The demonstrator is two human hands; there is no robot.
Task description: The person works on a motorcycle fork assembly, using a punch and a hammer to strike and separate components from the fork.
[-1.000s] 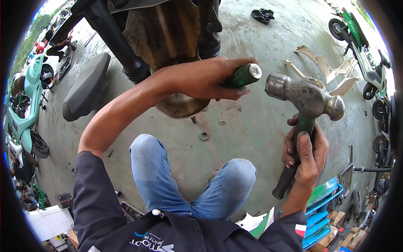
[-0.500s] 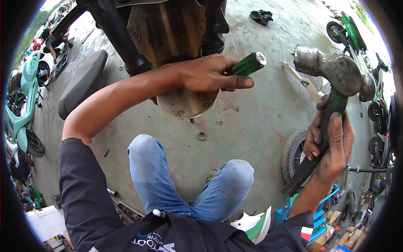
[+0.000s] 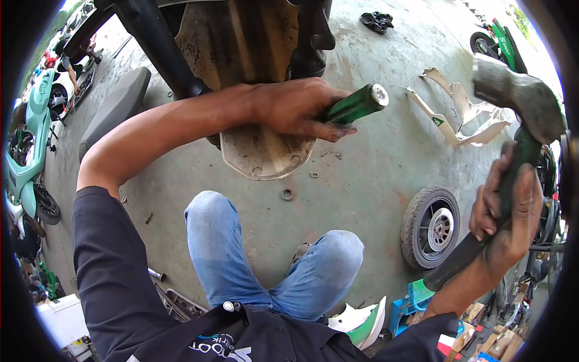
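My left hand (image 3: 301, 111) is closed round a tool with a green handle (image 3: 360, 104); its metal-capped butt points right, and its other end is hidden behind the hand and forearm. Just behind that hand is a dirty, pale scooter fender or underside panel (image 3: 265, 154), between two black fork legs (image 3: 158, 51). At the right, my right hand (image 3: 506, 205) grips the dark green handle of a ball-peen hammer (image 3: 518, 96). The hammer is raised with its head up, well apart from the green handle's butt.
On the floor lie a wheel (image 3: 430, 228), white fairing pieces (image 3: 461, 114), a black bag (image 3: 377, 22), a small ring (image 3: 287, 193) and a grey seat (image 3: 117, 108). Teal scooters (image 3: 33, 133) stand at the left, where another person (image 3: 69, 63) crouches. A blue rack (image 3: 401, 314) is lower right.
My right hand has moved the hammer up and to the right, away from the green handle. My left hand still holds the green-handled tool, shifted slightly. The wheel has come into full view.
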